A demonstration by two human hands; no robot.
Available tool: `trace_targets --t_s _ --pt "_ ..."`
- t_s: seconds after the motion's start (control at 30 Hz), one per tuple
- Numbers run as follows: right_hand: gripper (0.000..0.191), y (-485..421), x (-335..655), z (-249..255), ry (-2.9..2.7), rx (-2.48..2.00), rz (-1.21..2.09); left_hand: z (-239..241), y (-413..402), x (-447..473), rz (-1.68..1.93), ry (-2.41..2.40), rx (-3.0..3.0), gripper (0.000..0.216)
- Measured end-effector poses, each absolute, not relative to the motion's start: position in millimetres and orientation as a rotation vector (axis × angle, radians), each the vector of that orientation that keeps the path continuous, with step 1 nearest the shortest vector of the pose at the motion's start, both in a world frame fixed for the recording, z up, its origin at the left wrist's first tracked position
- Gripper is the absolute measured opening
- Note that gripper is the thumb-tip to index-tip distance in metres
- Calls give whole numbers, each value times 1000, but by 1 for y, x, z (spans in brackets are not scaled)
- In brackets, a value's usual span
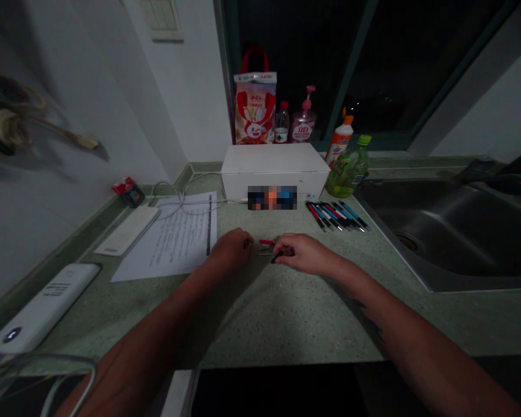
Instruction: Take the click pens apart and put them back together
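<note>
My left hand (234,248) is over the counter beside the printed sheet, its fingers curled together; whether anything is in them is hidden. Just across from it, my right hand (301,252) is closed in a pinch around a small black piece (276,257), which looks like a pen part. Between the two hands lie a short red piece (266,241) and some thin small parts (265,251), too small to name. To the right of my right hand, several pens (336,216) in red, blue, black and white lie side by side in a row.
Behind the hands stands a white box (273,159), with a green bottle (351,168) at its right end. A metal sink (455,231) borders the right side. On the left are a printed sheet (178,240), a flat white box (129,230) and a long white device (47,304).
</note>
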State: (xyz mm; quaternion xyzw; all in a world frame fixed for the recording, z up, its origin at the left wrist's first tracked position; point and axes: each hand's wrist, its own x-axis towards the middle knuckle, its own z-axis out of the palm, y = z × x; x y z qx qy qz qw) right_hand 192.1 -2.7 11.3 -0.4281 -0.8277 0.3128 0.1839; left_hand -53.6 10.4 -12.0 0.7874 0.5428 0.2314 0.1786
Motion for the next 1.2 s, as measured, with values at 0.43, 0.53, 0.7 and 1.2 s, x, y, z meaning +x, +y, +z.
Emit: trace_targets --t_s 0.43,0.53,0.7,1.2 --pt "19 -6 193 14 -2505 -1174 777 -8 9 -51 767 1496 2154 7" --pt "11 -9 192 14 -2552 -1151 746 -3 7 -47 808 1496 2081 7" --pt "8 -8 191 16 -2420 -1225 593 2 5 -39 856 1345 1870 8" --pt "7 -7 190 16 -2171 -1068 518 -1 3 -32 944 1118 1606 13"
